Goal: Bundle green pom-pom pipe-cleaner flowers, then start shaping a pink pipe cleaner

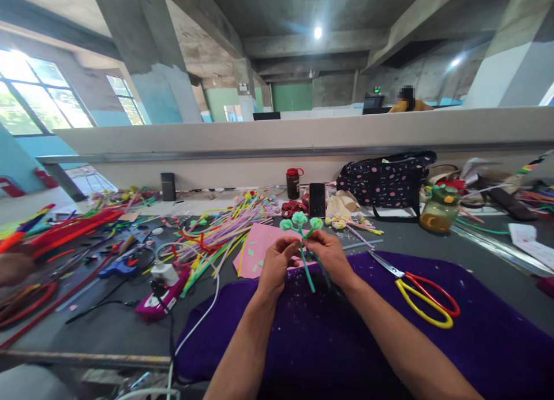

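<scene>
Between my two hands stands a green pipe-cleaner flower point(299, 219) with several fluffy heads and stems pointing down. My left hand point(279, 261) pinches it from the left, fingertips at the stems just below the heads. From the right, my right hand point(331, 255) grips the stems with its fingers closed. The fingertips of both hands nearly meet, and partly hide where the stems join. Behind my hands a pink sheet point(264, 244) lies on the table with small green scraps on it. Under my forearms spreads a dark purple cloth point(320, 336).
Red-and-yellow-handled scissors point(422, 296) lie partly open on the cloth. Left are a pink power strip point(162, 296) with cables and a pile of pipe cleaners point(242, 215). Behind stand a phone point(317, 200), a bottle point(293, 184), a patterned bag point(385, 180) and a jug point(439, 210). A co-worker's hand point(15, 267) is far left.
</scene>
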{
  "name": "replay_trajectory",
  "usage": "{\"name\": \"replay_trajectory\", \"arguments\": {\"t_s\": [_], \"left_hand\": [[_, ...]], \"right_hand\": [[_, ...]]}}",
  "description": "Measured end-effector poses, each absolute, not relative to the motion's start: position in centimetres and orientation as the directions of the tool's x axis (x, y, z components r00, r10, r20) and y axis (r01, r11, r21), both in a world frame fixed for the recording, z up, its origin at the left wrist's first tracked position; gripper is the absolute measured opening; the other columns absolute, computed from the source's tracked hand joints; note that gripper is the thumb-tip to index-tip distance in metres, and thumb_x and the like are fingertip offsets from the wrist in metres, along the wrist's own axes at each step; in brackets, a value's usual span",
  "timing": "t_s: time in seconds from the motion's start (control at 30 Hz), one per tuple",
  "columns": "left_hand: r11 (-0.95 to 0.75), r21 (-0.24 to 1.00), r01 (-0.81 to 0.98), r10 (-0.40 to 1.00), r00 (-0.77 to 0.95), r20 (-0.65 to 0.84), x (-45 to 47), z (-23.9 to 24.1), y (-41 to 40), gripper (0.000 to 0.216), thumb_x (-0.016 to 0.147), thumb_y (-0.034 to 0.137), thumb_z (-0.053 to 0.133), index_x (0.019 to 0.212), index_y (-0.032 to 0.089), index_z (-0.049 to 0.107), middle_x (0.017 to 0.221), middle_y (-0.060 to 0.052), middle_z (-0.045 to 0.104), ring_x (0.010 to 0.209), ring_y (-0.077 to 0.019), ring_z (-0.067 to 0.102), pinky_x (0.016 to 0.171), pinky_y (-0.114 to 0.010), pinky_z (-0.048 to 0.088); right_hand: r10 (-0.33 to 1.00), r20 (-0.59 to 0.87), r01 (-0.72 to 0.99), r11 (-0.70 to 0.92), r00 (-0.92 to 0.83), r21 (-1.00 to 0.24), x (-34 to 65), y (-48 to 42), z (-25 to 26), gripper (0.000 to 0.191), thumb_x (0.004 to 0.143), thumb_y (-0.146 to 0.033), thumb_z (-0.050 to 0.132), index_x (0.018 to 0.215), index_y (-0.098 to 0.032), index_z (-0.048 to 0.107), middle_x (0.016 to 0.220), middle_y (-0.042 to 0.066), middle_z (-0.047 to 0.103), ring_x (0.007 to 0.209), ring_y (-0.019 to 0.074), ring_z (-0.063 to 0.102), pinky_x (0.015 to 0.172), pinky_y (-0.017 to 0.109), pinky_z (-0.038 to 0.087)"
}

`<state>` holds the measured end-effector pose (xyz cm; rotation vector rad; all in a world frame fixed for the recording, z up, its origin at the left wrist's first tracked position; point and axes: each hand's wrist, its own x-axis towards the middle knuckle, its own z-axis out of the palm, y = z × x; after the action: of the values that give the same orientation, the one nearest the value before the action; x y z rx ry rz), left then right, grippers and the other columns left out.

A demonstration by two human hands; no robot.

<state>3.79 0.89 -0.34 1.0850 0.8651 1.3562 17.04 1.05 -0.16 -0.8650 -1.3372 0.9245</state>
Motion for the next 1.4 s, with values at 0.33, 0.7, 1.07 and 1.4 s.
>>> {"name": "replay_trajectory", "arguments": {"t_s": [0.33, 0.7, 1.07, 1.4], "left_hand": [[0.061, 0.887, -0.458, 0.994, 0.108, -0.013, 3.6, -0.8, -1.7, 0.023, 0.057, 0.025, 0.073, 0.074, 0.014, 0.063, 0.057, 0.002, 0.054, 0.047, -0.0055, 0.046, 0.042, -0.017, 0.031], [0.087, 0.808, -0.583, 0.996, 0.032, -0.084, 4.1, -3.3, -4.5, 0.024, 0.059, 0.025, 0.072, 0.079, 0.014, 0.064, 0.061, 0.002, 0.056, 0.048, -0.0047, 0.048, 0.04, -0.015, 0.033], [0.383, 0.757, -0.53, 0.9, 0.399, -0.176, -0.6, -1.6, -1.6, 0.039, 0.075, 0.04, 0.055, 0.099, 0.009, 0.059, 0.092, -0.015, 0.064, 0.074, -0.0206, 0.063, 0.059, -0.028, 0.05], [0.367, 0.922, -0.122, 0.765, 0.603, -0.225, 1.8, -1.1, 0.7, 0.028, 0.058, 0.024, 0.071, 0.082, 0.011, 0.065, 0.061, -0.004, 0.062, 0.046, -0.01, 0.053, 0.045, -0.021, 0.04]], "right_hand": [[0.917, 0.192, -0.059, 0.183, -0.35, -0.981, 17.7, -0.7, 1.0, 0.01, 0.065, -0.022, 0.058, 0.058, -0.015, 0.055, 0.047, -0.005, 0.047, 0.042, 0.0059, 0.037, 0.042, 0.019, 0.028], [0.842, 0.13, 0.076, 0.198, -0.523, -0.977, 17.7, -1.2, -0.2, 0.01, 0.067, -0.022, 0.056, 0.061, -0.015, 0.055, 0.047, -0.006, 0.043, 0.042, 0.0055, 0.035, 0.042, 0.019, 0.026], [0.73, -0.177, 0.155, -0.099, -0.66, -0.983, 21.6, 0.1, -1.7, 0.021, 0.062, -0.03, 0.065, 0.057, -0.012, 0.055, 0.043, -0.006, 0.041, 0.039, 0.004, 0.03, 0.04, 0.019, 0.02], [0.701, -0.198, 0.18, -0.101, -0.685, -0.978, 22.5, 0.3, -2.5, 0.019, 0.066, -0.029, 0.064, 0.06, -0.012, 0.059, 0.041, -0.007, 0.039, 0.037, 0.0033, 0.027, 0.038, 0.019, 0.017]]}}
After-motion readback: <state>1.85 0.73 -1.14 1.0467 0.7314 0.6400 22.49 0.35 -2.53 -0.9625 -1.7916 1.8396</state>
